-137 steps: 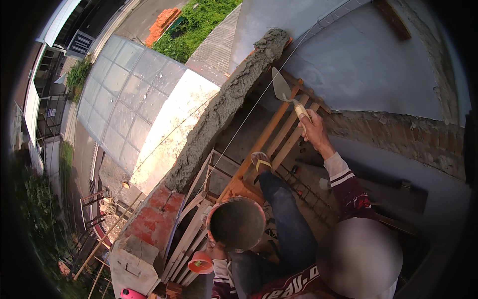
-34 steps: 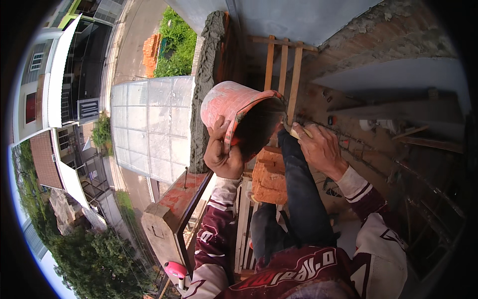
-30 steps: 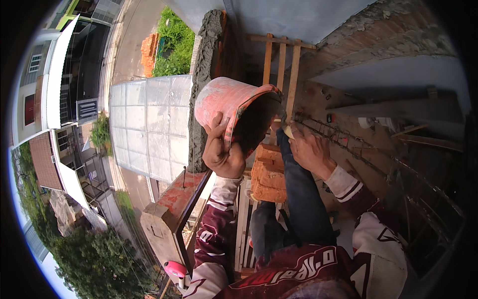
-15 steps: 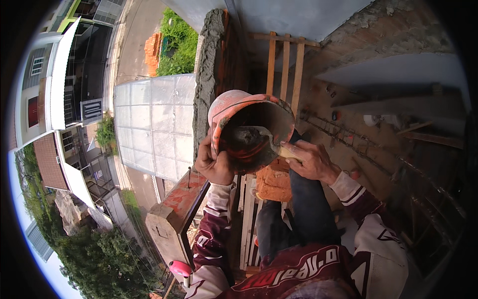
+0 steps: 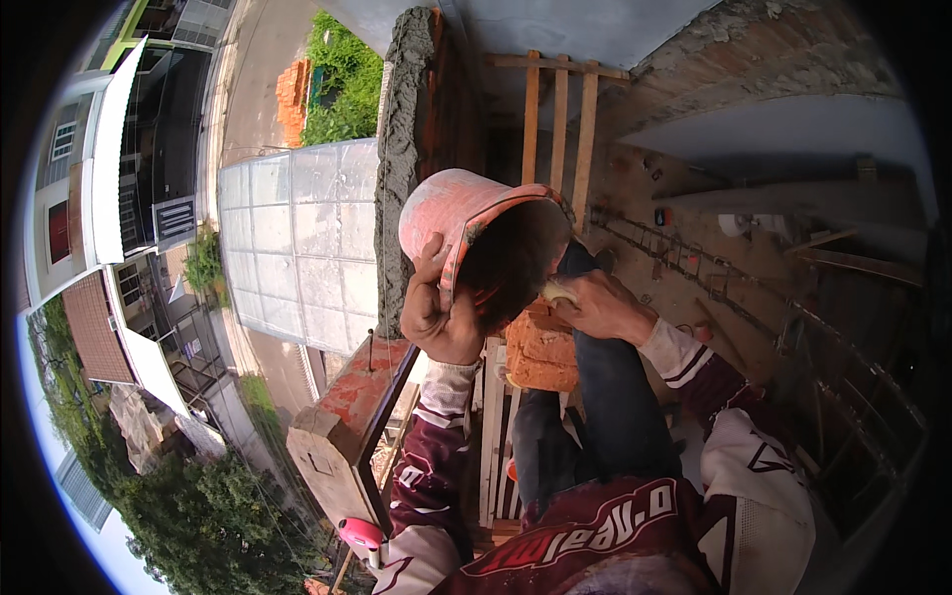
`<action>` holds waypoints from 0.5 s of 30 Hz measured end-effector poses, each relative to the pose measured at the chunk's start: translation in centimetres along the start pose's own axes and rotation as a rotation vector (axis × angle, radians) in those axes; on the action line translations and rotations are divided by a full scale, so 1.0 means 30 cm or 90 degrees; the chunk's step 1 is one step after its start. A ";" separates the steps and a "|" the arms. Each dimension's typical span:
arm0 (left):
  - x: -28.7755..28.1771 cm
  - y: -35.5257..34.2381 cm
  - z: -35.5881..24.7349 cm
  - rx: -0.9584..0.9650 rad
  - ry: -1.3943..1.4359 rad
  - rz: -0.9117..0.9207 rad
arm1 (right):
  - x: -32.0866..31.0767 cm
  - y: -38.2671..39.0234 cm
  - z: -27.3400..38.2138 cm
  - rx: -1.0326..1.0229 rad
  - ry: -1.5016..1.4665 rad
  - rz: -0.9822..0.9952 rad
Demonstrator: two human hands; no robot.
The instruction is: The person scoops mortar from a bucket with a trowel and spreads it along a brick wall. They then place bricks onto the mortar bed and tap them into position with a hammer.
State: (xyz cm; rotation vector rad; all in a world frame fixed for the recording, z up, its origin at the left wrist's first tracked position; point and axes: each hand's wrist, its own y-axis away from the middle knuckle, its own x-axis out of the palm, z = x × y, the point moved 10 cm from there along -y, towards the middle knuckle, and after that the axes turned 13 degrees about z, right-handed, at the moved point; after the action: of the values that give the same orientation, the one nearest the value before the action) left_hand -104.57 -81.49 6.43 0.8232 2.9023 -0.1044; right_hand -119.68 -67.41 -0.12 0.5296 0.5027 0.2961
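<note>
My left hand (image 5: 441,317) grips a pale red, cement-smeared bucket (image 5: 446,203), which lies tipped with its dark mouth toward the right. My right hand (image 5: 605,305) holds the pale handle of a trowel (image 5: 558,296) at the bucket's lower right rim; the blade is inside the bucket and hard to make out. Just below the bucket sit orange bricks (image 5: 540,352), beside my dark-trousered leg (image 5: 620,397). Behind the bucket runs a wall top (image 5: 402,89) coated with rough wet grey mortar.
Wooden slats (image 5: 560,119) stand beyond the bucket. A concrete post (image 5: 327,446) with a pink object (image 5: 359,534) is at lower left. Down to the left are a translucent roof (image 5: 288,248), street and buildings. At right are rebar cages (image 5: 694,268) and a low floor.
The bucket was held low and upright earlier; it is now raised and tipped. Over the last second it swung more upright, showing the trowel blade inside, then tipped sideways again as my right hand moved down-left.
</note>
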 end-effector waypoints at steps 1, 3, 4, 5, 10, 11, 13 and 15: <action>0.005 0.000 0.000 0.015 -0.004 0.010 | 0.037 -0.016 0.006 -0.041 -0.037 0.032; 0.010 0.018 0.008 0.030 -0.014 0.034 | 0.073 0.000 0.037 -0.163 -0.183 0.010; -0.008 0.017 0.010 0.061 -0.051 0.018 | 0.096 0.014 0.029 -0.167 -0.228 0.014; -0.032 0.018 0.076 -0.013 0.005 0.002 | 0.113 0.024 0.014 -0.164 -0.274 0.021; -0.113 0.103 0.379 -0.224 0.231 -0.121 | 0.153 0.069 -0.074 -0.022 -0.452 0.066; -0.112 0.123 0.435 -0.238 0.290 -0.131 | 0.127 0.074 -0.077 -0.017 -0.432 0.049; -0.121 0.197 0.558 -0.328 0.285 -0.193 | 0.073 0.081 -0.094 0.012 -0.446 0.021; -0.120 0.311 0.652 -0.406 0.262 -0.240 | 0.014 0.070 -0.115 0.040 -0.447 -0.007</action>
State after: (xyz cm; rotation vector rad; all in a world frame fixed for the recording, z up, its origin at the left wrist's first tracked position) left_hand -94.67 -77.37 -12.74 0.1973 3.0916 1.0061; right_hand -121.43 -64.12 -1.71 0.6500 -0.1673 0.0688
